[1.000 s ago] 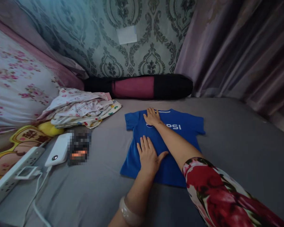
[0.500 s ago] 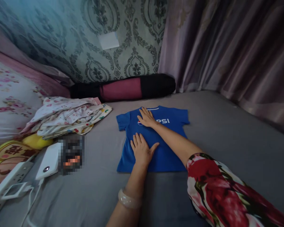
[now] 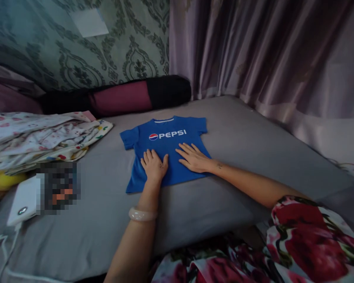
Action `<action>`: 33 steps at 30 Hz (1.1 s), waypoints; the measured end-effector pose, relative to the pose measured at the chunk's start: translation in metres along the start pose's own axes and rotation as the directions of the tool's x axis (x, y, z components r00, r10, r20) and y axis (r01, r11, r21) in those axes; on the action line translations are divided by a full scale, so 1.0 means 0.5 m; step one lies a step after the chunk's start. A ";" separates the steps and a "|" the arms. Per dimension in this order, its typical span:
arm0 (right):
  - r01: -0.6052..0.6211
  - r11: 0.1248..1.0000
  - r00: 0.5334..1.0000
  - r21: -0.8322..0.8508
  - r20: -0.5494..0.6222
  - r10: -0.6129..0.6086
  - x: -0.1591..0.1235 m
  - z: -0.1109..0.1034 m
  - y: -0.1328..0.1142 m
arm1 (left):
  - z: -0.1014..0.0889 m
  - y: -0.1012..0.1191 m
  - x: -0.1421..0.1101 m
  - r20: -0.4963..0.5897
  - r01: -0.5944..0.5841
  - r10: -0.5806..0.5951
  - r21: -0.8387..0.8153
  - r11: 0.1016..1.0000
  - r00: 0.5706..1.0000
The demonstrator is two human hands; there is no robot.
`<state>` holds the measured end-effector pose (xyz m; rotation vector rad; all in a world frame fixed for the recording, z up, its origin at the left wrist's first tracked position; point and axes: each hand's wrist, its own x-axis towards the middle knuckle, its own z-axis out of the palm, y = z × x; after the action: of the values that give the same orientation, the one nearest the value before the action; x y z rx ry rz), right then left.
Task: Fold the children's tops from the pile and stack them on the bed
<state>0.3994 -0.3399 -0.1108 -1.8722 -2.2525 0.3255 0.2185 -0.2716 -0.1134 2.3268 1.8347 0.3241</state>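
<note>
Two hands (image 3: 155,167) (image 3: 194,160) on blue T-shirt (image 3: 171,151), PEPSI lettering (image 3: 172,134), round logo (image 3: 153,137)

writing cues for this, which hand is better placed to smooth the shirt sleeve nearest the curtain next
Probably the right hand: it rests on the blue shirt, nearer that sleeve; the left hand lies farther across, toward the opposite side.

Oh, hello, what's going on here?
A person has the left hand and the right hand palm down on a blue shirt. The shirt lies spread out on a grey sheet, with both hands below its PEPSI print. Neither hand is gripping the cloth. A pile of patterned fabric lies off to the left.
</note>
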 end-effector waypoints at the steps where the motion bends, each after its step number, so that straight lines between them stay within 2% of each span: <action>1: -0.001 1.000 1.000 0.017 -0.005 0.002 -0.018 0.001 0.001 | 0.001 -0.001 -0.001 -0.007 -0.004 0.004 0.004 1.000 1.000; 4: 0.001 0.991 1.000 0.131 -0.006 0.000 -0.055 -0.009 0.012 | 0.001 0.000 -0.003 -0.008 -0.012 0.013 0.022 1.000 1.000; 7: -0.005 0.926 1.000 0.377 -0.024 0.015 -0.073 -0.039 0.038 | -0.001 0.002 -0.005 0.013 -0.018 0.018 0.045 0.999 1.000; 9: -0.093 0.830 0.982 0.551 -0.086 0.166 -0.083 -0.063 0.059 | -0.001 0.005 -0.007 0.019 -0.039 0.038 0.063 0.997 0.999; 11: -0.232 0.722 0.918 0.651 -0.100 0.385 -0.094 -0.082 0.079 | 0.001 0.007 -0.008 0.022 -0.083 0.081 0.077 0.994 0.996; 13: -0.418 0.632 0.823 0.653 -0.023 0.568 -0.107 -0.091 0.092 | 0.004 0.012 -0.008 0.032 -0.133 0.131 0.083 0.988 0.991; 15: -0.599 0.567 0.726 0.565 0.086 0.682 -0.118 -0.092 0.097 | 0.008 0.022 -0.006 0.065 -0.194 0.189 0.078 0.978 0.980; 16: -0.659 0.560 0.694 0.502 0.118 0.711 -0.122 -0.090 0.096 | 0.009 0.030 -0.003 0.090 -0.233 0.227 0.069 0.970 0.970; 17: -0.687 0.582 0.686 0.435 0.125 0.716 -0.125 -0.088 0.094 | 0.010 0.038 0.001 0.118 -0.280 0.272 0.055 0.959 0.955; 21: -0.632 0.754 0.772 0.182 0.056 0.633 -0.132 -0.086 0.077 | 0.012 0.091 0.031 0.190 -0.492 0.492 -0.048 0.869 0.850; 24: -0.619 0.776 0.786 0.121 0.091 0.612 -0.137 -0.091 0.065 | 0.018 0.145 0.066 0.175 -0.587 0.600 -0.127 0.800 0.781; 29: -0.586 0.798 0.810 0.141 0.086 0.580 -0.153 -0.098 0.046 | 0.038 0.249 0.135 0.137 -0.635 0.648 -0.129 0.762 0.749; 33: -0.561 0.809 0.826 0.175 0.057 0.561 -0.162 -0.097 0.030 | 0.046 0.330 0.178 0.156 -0.633 0.632 -0.050 0.772 0.759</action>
<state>0.4421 -0.4147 -0.0696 -2.3898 -1.5416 0.5973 0.3990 -0.2234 -0.0869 2.8175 0.9130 0.1881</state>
